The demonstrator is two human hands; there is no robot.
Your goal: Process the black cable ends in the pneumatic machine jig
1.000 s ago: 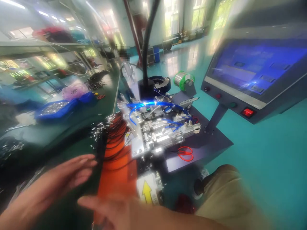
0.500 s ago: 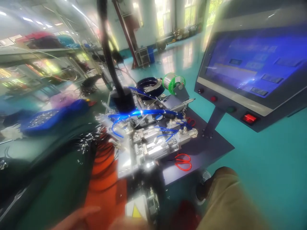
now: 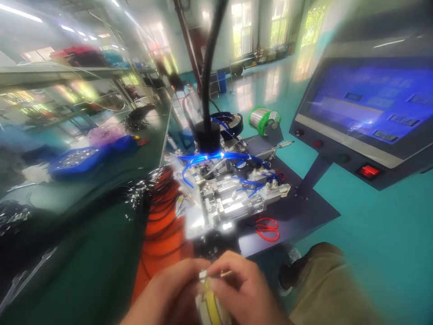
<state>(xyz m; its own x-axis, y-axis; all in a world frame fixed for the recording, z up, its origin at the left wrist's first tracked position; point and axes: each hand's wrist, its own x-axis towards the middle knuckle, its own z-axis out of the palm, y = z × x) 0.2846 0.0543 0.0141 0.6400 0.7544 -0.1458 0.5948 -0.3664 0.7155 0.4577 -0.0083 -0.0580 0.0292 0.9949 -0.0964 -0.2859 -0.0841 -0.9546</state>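
My left hand (image 3: 172, 285) and my right hand (image 3: 244, 282) meet at the bottom middle, fingertips almost touching. Both are closed in a pinch around a small white piece (image 3: 203, 274); its kind is too small and blurred to tell. Below the fingers shows a white and yellow label (image 3: 212, 304) on part of the machine, partly covered by my hands. Just beyond them stands a metal bench machine (image 3: 233, 198) with blue air tubes (image 3: 223, 156) and a thick black hose (image 3: 207, 67) rising from it.
Red-handled scissors (image 3: 268, 229) lie on the machine's grey base. To the right stands a control screen (image 3: 368, 104). A green solder wire spool (image 3: 264, 120) sits behind. At left, black cables (image 3: 164, 192) lie over an orange surface (image 3: 158, 248), near a blue tray (image 3: 72, 160) of small parts.
Both hands have come up into view from the bottom edge and closed together on the small white piece. The view has shifted, so the machine appears further right.
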